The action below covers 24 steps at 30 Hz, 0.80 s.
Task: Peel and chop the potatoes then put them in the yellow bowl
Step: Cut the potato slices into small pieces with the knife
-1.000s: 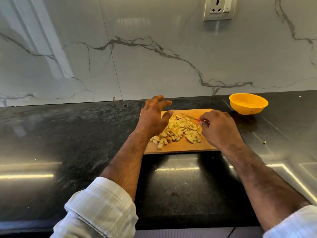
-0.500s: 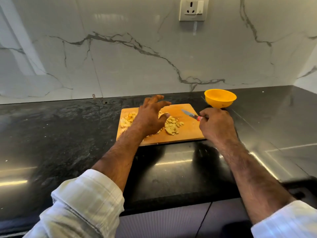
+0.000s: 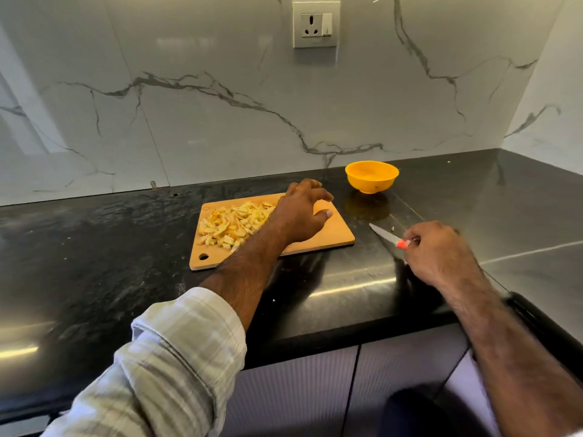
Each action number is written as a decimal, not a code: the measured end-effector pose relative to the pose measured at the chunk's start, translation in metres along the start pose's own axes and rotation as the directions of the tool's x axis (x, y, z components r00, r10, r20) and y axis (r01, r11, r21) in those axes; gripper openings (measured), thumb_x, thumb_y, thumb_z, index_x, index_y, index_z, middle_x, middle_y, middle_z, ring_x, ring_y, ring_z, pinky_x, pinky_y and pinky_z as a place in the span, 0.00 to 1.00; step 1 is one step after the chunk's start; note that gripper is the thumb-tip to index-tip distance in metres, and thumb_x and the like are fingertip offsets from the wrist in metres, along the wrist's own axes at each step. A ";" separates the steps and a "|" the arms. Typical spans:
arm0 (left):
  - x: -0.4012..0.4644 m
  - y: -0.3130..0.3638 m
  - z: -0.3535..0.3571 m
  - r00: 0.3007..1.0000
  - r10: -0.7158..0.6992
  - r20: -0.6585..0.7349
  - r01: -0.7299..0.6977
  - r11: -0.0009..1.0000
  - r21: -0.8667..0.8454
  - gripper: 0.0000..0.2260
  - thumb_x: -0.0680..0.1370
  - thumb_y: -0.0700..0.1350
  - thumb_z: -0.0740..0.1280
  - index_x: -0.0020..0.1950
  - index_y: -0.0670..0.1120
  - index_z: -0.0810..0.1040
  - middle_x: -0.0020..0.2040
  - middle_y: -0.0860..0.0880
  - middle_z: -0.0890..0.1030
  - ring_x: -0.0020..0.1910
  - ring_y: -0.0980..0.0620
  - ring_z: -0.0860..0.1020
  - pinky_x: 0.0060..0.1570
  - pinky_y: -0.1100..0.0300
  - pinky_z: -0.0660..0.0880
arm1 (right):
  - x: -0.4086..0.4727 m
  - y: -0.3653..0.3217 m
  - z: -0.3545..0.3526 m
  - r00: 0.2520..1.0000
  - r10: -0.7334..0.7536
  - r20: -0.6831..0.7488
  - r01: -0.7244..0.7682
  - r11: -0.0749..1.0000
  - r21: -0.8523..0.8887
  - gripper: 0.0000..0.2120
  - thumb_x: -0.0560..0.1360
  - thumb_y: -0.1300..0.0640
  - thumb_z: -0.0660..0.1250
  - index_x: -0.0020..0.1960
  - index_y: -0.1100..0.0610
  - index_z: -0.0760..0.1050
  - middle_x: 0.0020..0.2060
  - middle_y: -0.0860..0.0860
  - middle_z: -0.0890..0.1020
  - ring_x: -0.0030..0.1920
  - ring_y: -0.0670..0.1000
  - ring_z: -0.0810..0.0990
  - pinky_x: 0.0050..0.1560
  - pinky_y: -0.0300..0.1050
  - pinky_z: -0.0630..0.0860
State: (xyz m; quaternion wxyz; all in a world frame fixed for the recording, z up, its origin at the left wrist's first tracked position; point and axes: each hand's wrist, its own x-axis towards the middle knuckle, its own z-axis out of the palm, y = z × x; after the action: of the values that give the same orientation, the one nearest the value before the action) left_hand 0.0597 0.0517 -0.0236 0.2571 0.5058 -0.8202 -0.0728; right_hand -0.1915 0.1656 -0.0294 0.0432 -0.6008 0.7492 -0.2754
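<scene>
1. Head view, nearest: right hand (image 3: 440,252) grips knife (image 3: 389,237) over black counter (image 3: 94,263).
2. Left hand (image 3: 298,216), fingers spread, holding nothing, above cutting board (image 3: 334,233) beside chopped potato (image 3: 235,225).
3. Farthest: yellow bowl (image 3: 371,176), right of board.

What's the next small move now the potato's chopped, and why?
Probably set the knife down: the right hand holds it off the board, the chopped potato is heaped there, the left hand hovers open, and the yellow bowl looks empty.
</scene>
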 end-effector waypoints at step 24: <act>-0.081 -0.155 -0.094 0.565 -0.754 -0.335 0.818 0.565 0.109 0.14 0.78 0.57 0.69 0.53 0.47 0.79 0.50 0.48 0.82 0.48 0.45 0.82 0.48 0.50 0.82 | 0.070 -0.141 0.082 0.984 0.017 0.178 0.036 0.956 -0.292 0.23 0.77 0.49 0.70 0.68 0.58 0.74 0.60 0.60 0.79 0.58 0.63 0.80 0.50 0.58 0.78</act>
State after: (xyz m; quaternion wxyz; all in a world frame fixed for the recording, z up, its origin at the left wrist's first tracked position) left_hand 0.2578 0.0615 -0.0303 0.2318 0.8527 -0.4680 -0.0113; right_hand -0.0544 0.0538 -0.0142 0.0188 -0.6264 0.7720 -0.1063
